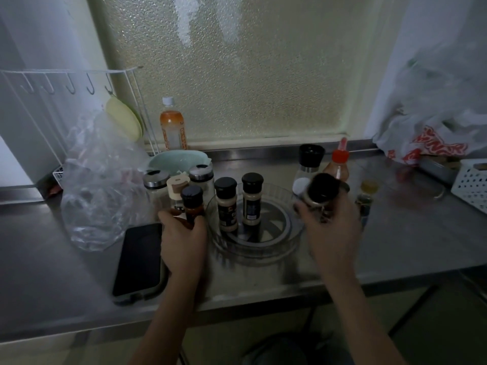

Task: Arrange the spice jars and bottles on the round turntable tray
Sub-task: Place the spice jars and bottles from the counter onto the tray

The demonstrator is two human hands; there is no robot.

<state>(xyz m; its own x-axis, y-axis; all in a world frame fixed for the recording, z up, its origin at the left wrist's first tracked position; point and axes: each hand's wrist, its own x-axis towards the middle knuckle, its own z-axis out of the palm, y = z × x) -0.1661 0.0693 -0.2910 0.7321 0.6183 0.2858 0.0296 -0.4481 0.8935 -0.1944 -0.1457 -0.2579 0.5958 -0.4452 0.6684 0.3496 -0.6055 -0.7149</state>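
A clear round turntable tray point(266, 255) sits on the steel counter between my hands. Two black-capped jars of pale spice point(226, 206) point(251, 200) stand upright on its left half. My left hand point(183, 241) grips a red spice jar point(193, 202) with a black cap, just left of the tray's rim. My right hand point(330, 227) holds a black-lidded jar point(322, 192), tilted toward me, above the tray's right rim. A white-capped jar point(300, 187) is partly hidden behind it.
Left of the tray stand two steel-lidded glass jars point(156, 184) point(201, 176), a beige-capped bottle point(177, 191), a phone point(138, 259) and a clear plastic bag point(97, 193). Behind right are a black grinder point(311, 159), a red-nozzle sauce bottle point(338, 163), small bottles point(367, 196) and a white basket point(471, 185).
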